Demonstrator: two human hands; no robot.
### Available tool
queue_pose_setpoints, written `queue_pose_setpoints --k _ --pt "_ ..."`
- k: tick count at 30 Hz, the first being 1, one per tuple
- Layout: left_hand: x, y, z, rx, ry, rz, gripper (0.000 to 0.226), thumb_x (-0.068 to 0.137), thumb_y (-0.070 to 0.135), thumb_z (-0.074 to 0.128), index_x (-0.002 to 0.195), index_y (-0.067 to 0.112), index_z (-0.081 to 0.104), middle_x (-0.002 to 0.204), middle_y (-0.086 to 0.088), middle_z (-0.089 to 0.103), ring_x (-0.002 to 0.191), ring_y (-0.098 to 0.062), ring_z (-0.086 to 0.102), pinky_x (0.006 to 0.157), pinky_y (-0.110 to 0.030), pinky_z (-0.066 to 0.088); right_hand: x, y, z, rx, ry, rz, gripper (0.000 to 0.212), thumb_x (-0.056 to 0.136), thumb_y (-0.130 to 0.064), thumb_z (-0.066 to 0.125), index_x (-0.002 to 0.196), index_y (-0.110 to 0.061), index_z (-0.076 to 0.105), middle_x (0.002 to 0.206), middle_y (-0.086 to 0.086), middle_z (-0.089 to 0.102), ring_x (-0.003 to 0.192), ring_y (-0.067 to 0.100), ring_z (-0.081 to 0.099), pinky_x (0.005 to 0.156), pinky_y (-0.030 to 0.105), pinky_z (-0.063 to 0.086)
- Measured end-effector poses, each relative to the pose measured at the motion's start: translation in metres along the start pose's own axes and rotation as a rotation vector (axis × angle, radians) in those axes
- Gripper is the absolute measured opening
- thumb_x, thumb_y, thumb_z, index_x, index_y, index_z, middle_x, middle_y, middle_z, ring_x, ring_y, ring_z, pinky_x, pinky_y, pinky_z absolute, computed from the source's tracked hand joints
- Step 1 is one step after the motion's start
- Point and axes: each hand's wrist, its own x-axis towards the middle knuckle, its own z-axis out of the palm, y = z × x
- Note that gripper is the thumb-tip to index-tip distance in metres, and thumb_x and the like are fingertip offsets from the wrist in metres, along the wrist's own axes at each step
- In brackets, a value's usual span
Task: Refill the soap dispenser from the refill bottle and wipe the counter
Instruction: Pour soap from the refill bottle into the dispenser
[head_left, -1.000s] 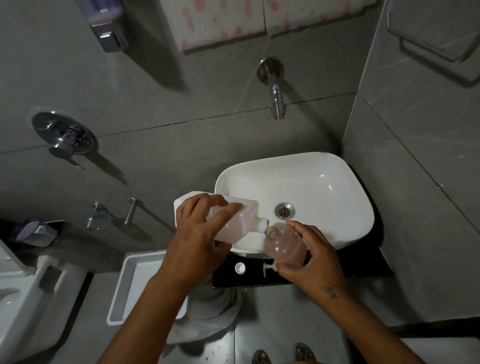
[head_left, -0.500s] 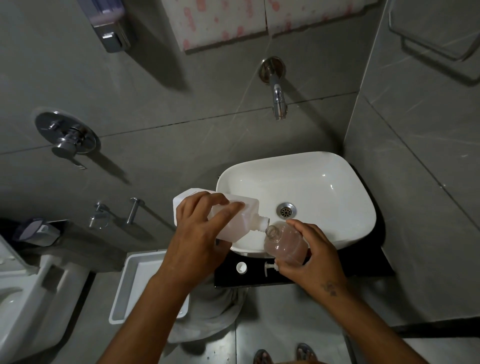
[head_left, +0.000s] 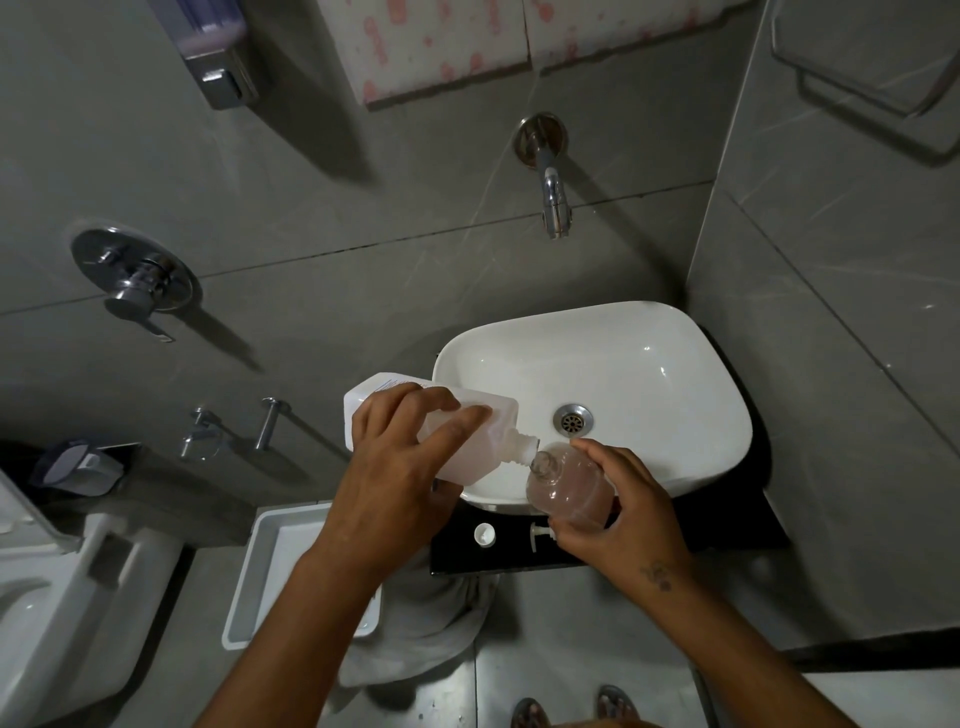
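2 hands gripped: our left hand (head_left: 395, 467) wrapped the refill bottle (head_left: 467, 441) mid-body, right hand (head_left: 623, 514) cupped the soap dispenser (head_left: 569, 491); both looked light, slippery.

Dim overall, lit from above: long hard shadows trail down the grey wall tiles (head_left: 322, 218) below the tap (head_left: 553, 200) and shower valve (head_left: 135, 280). Glare on the white basin (head_left: 649, 353). Strong wide-angle bending at edges; corners murky, perhaps slightly soft.
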Motion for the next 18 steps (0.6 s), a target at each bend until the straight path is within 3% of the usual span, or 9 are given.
queue_pose_setpoints --k 12,18 --pt "-0.0007 0.002 -0.0022 0.017 0.012 0.032 0.082 0.058 0.01 0.096 0.131 0.025 0.061 0.127 -0.008 0.06 0.124 -0.032 0.043 0.107 -0.045 0.029 -0.0013 0.001 -0.0019 0.016 0.006 -0.01 0.077 0.056 -0.032 0.082 0.129 -0.035 0.058 0.12 -0.016 0.059 0.113 -0.001 0.058 0.09 0.014 0.05" --pt "-0.0012 0.0057 -0.0036 0.032 0.009 0.039 0.079 0.058 0.011 0.097 0.129 0.023 0.065 0.126 -0.01 0.063 0.123 -0.032 0.043 0.106 -0.047 0.03 -0.0048 0.0047 0.0 0.046 0.014 0.0 0.079 0.055 -0.03 0.086 0.129 -0.033 0.06 0.121 -0.026 0.056 0.112 -0.004 0.058 0.087 0.027 0.056"
